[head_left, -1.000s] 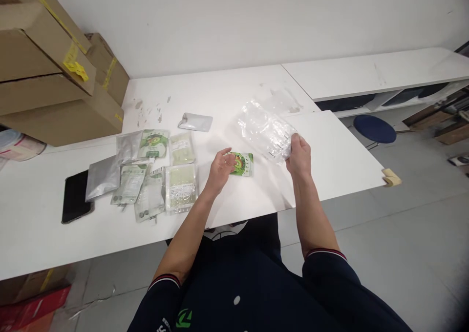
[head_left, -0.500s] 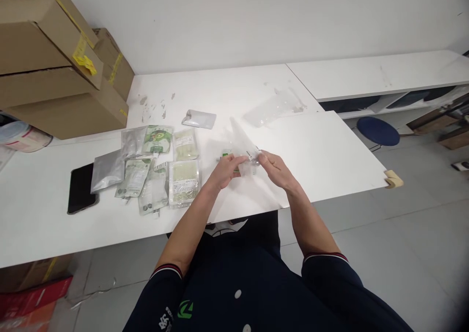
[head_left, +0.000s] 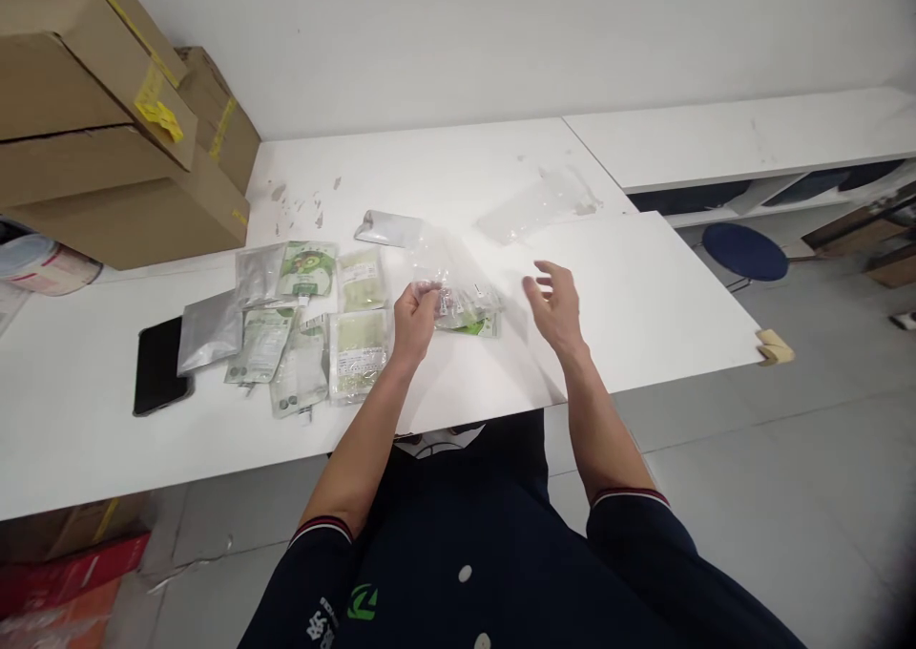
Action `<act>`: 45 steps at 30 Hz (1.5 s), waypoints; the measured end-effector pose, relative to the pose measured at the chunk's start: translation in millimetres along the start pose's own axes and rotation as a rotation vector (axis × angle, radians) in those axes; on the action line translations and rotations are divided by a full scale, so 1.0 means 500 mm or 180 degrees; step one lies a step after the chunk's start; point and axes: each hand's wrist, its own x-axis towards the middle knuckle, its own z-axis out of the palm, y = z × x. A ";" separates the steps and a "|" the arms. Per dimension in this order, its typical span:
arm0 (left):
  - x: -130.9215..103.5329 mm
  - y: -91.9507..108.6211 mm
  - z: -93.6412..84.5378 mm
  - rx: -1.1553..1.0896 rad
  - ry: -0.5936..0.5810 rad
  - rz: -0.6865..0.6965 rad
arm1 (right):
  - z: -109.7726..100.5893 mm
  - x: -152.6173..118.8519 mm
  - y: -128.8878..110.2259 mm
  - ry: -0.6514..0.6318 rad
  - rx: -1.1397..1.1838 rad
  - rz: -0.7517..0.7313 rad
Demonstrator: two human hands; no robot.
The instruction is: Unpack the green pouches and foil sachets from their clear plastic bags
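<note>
My left hand [head_left: 416,317] pinches the near edge of a clear plastic bag [head_left: 458,265], which spreads up and to the right from my fingers. Beneath the bag's lower edge a green-and-white pouch [head_left: 481,326] lies on the table, mostly covered. To the right my right hand [head_left: 555,303] is held apart from the bag, fingers spread and nothing in them. Left of my left hand lie two packets with pale green contents, a far one [head_left: 362,280] and a near one [head_left: 359,355]. A small silvery pouch [head_left: 387,229] rests behind the bag.
Several green-and-white pouches [head_left: 307,269] and a silver pouch [head_left: 210,332] lie at the left, by a black phone [head_left: 158,367]. Cardboard boxes [head_left: 135,215] are stacked at the back left. Another clear bag [head_left: 533,208] lies toward the back; a blue stool [head_left: 744,251] stands right of the table.
My right hand has let go of the clear bag and moved right, opening. My left hand has shifted left with the bag, which now spreads flatter above the green pouch.
</note>
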 end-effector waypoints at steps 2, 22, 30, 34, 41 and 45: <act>0.000 0.010 -0.003 0.0301 -0.0290 0.0221 | 0.023 0.004 -0.025 -0.0586 -0.0062 -0.0340; 0.008 0.094 -0.040 0.0892 -0.0750 0.0979 | 0.131 0.084 -0.063 -0.1376 0.0569 0.0158; 0.055 0.076 -0.133 0.0617 0.0649 0.0648 | 0.090 0.124 0.013 -0.0304 0.0105 0.0804; 0.048 0.045 -0.113 -0.0129 0.0820 0.0027 | 0.093 0.018 -0.008 -0.2026 -0.1238 -0.0970; -0.013 -0.004 -0.057 -0.1200 0.0696 -0.0627 | 0.051 -0.066 -0.014 -0.2289 -0.2311 -0.1718; -0.076 -0.039 -0.033 -0.1122 0.0459 -0.1169 | -0.071 -0.061 -0.003 -0.2116 -0.2715 -0.1378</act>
